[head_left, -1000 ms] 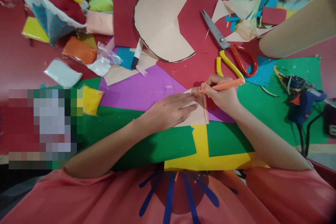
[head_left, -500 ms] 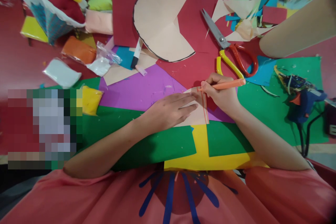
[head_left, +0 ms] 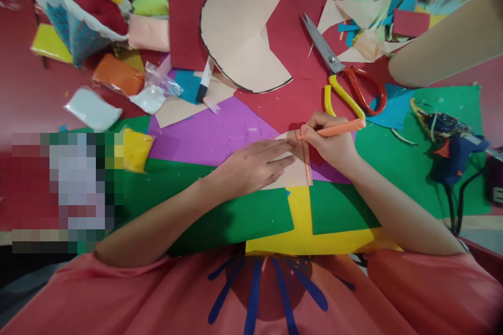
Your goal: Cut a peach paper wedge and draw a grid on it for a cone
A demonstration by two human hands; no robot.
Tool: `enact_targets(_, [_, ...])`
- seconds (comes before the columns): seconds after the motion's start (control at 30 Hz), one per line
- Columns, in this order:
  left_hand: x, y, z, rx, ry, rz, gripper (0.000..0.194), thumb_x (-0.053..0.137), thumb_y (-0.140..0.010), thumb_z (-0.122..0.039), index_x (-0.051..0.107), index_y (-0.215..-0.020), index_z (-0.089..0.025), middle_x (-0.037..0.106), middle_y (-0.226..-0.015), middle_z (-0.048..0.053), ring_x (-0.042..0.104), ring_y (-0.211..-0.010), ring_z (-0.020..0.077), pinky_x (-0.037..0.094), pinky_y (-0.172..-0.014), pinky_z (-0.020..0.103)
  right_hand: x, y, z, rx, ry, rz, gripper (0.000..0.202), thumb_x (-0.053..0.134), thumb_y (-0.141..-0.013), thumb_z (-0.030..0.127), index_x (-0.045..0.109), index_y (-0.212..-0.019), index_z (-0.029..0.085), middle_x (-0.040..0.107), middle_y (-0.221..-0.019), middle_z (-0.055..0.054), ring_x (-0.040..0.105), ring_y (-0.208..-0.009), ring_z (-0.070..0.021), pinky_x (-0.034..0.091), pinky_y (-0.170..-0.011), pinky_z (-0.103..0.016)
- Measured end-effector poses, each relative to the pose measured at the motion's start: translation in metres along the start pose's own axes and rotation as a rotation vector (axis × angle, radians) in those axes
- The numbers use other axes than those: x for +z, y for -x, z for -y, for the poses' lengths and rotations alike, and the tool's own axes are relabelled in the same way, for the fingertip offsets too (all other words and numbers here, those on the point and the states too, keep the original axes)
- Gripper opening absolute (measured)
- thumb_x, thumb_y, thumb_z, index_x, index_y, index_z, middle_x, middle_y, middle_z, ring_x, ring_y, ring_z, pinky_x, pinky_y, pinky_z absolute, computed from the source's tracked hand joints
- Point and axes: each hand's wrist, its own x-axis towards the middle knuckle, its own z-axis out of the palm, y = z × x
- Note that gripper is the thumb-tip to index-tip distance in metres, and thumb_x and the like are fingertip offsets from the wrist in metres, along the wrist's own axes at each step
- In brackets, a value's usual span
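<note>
My right hand [head_left: 330, 138] grips an orange marker [head_left: 341, 126], its tip on a small cream paper piece [head_left: 301, 167] near the paper's top edge. Orange lines run down the right side of that piece. My left hand [head_left: 255, 167] lies flat across the paper with its fingers slightly spread, holding nothing. Under the paper are purple [head_left: 196, 133], green and yellow sheets. Just beyond my right hand lie scissors [head_left: 334, 63] with red and yellow handles, blades apart.
A large cream cutout [head_left: 239, 36] with a black outline lies on red paper. A glue gun [head_left: 456, 152] is at the right, below a cream roll [head_left: 448, 42] and paper scraps [head_left: 365, 10]. Clay packets [head_left: 118, 74] sit at the left.
The marker tip and my right hand have shifted very slightly, and a second short orange stroke shows near the paper's top edge. My left hand stays in place.
</note>
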Motion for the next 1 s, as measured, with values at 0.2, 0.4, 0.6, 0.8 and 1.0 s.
enact_targets(0.2, [0.0001, 0.0004, 0.0003, 0.019, 0.006, -0.036, 0.029, 0.046, -0.097, -0.019, 0.063, -0.12, -0.009, 0.066, -0.125, 0.015, 0.062, -0.119, 0.0227, 0.052, -0.103, 0.037, -0.0029, 0.0006, -0.0007, 0.035, -0.09, 0.002, 0.03, 0.056, -0.077, 0.016, 0.038, -0.053, 0.021, 0.042, -0.048, 0.005, 0.038, -0.047, -0.008, 0.03, -0.048, -0.025])
enact_targets(0.4, [-0.0003, 0.0029, 0.003, -0.04, -0.087, -0.043, 0.031, 0.048, -0.097, -0.02, 0.061, -0.123, -0.008, 0.062, -0.132, 0.016, 0.061, -0.121, 0.0252, 0.052, -0.102, 0.039, -0.0022, 0.0024, -0.004, -0.021, -0.088, -0.08, 0.032, 0.057, -0.086, 0.027, 0.041, -0.058, 0.021, 0.049, -0.051, 0.004, 0.045, -0.05, -0.0098, 0.036, -0.054, -0.027])
enact_targets(0.6, [0.0012, 0.0041, 0.0043, -0.047, -0.099, -0.048, 0.031, 0.048, -0.098, -0.021, 0.06, -0.124, -0.011, 0.062, -0.133, 0.014, 0.061, -0.122, 0.0244, 0.052, -0.102, 0.038, -0.0023, 0.0028, -0.0034, -0.031, 0.005, 0.023, 0.034, 0.059, -0.083, 0.025, 0.041, -0.056, 0.021, 0.046, -0.051, 0.004, 0.04, -0.049, -0.0087, 0.029, -0.048, -0.026])
enact_targets(0.8, [0.0005, 0.0034, 0.0036, -0.046, -0.108, -0.051, 0.031, 0.047, -0.098, -0.021, 0.061, -0.123, -0.011, 0.063, -0.132, 0.014, 0.062, -0.12, 0.024, 0.052, -0.101, 0.037, -0.0007, 0.0022, -0.0018, -0.05, 0.03, 0.011, 0.031, 0.058, -0.081, 0.022, 0.04, -0.056, 0.02, 0.044, -0.051, 0.004, 0.038, -0.049, -0.008, 0.027, -0.047, -0.025])
enact_targets(1.0, [0.0, 0.0042, 0.0039, -0.063, -0.088, -0.029, 0.031, 0.047, -0.098, -0.022, 0.061, -0.123, -0.012, 0.061, -0.134, 0.014, 0.062, -0.121, 0.0237, 0.05, -0.103, 0.037, -0.0011, 0.0015, -0.0001, -0.053, -0.041, 0.063, 0.033, 0.058, -0.077, 0.016, 0.036, -0.052, 0.02, 0.041, -0.048, 0.005, 0.035, -0.047, -0.0071, 0.025, -0.045, -0.024])
